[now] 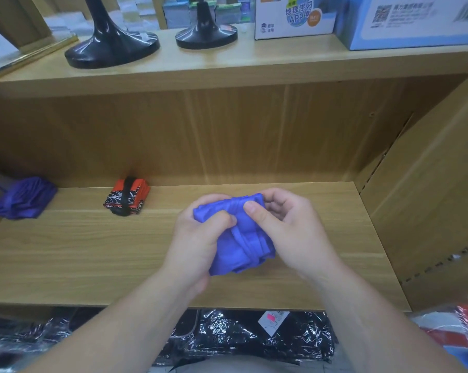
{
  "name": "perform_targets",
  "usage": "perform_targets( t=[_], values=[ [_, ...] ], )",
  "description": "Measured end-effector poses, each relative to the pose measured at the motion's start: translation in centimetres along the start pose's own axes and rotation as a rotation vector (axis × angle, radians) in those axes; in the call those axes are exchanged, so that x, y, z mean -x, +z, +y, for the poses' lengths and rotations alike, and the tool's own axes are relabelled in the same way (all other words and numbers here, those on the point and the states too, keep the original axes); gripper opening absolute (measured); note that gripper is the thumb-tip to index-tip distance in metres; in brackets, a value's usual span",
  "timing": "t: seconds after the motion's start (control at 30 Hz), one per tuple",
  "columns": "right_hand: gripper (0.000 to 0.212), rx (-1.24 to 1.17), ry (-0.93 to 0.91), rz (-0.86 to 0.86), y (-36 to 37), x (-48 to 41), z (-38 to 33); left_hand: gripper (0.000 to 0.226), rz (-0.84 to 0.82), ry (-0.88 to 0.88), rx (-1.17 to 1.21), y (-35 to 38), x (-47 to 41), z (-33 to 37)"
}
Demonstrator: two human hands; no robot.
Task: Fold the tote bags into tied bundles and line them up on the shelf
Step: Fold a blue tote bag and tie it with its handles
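A folded blue tote bag (pixel 243 243) is held just above the wooden shelf (pixel 93 254), with a strap wrapped around its upper part. My left hand (pixel 197 243) grips its left side, thumb pressed on the fabric. My right hand (pixel 284 227) holds the right side, thumb on the strap and fingers curled behind the top edge. A red and black bundle (pixel 127 196) tied with a black strap sits at the back left of the shelf. A loose purple bag (pixel 24 197) lies at the far left.
Two black stand bases (pixel 111 47) (pixel 206 36) and printed boxes (pixel 294 17) stand on the upper shelf. A wooden side panel (pixel 426 200) closes the right. Black goods in shiny plastic wrap (pixel 254 337) lie below the shelf edge, red packets (pixel 458 327) at the lower right.
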State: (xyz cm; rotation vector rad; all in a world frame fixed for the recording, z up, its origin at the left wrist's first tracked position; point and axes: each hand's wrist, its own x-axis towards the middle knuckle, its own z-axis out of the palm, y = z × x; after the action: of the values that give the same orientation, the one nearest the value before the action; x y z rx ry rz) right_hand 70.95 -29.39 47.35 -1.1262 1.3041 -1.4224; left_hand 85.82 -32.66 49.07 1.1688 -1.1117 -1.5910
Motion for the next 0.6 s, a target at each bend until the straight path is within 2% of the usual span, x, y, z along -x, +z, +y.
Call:
perform_targets(
  t=[0.17, 0.3, 0.37, 0.47, 0.6],
  values=[
    [0.014, -0.066, 0.022, -0.128, 0.0, -0.1, -0.3, 0.04, -0.15, -0.07, 0.002, -0.8, -0.4, 0.8],
    [0.007, -0.101, 0.057, -0.136, 0.4, -0.3, -0.2, 0.029, -0.163, -0.063, -0.01, -0.7, -0.5, 1.2],
    [0.01, -0.132, 0.092, -0.131, 0.3, -0.3, -0.2, 0.022, -0.134, -0.057, -0.02, -0.4, -0.4, 1.4],
    [0.018, -0.186, 0.136, -0.069, 0.6, 0.2, 0.0, 0.017, 0.003, -0.094, 0.042, 0.1, -0.6, 1.3],
    [0.025, -0.09, 0.171, 0.025, 1.6, 1.1, 1.4, 0.027, 0.149, -0.081, 0.092, 0.4, -1.2, 0.9]
  ],
)
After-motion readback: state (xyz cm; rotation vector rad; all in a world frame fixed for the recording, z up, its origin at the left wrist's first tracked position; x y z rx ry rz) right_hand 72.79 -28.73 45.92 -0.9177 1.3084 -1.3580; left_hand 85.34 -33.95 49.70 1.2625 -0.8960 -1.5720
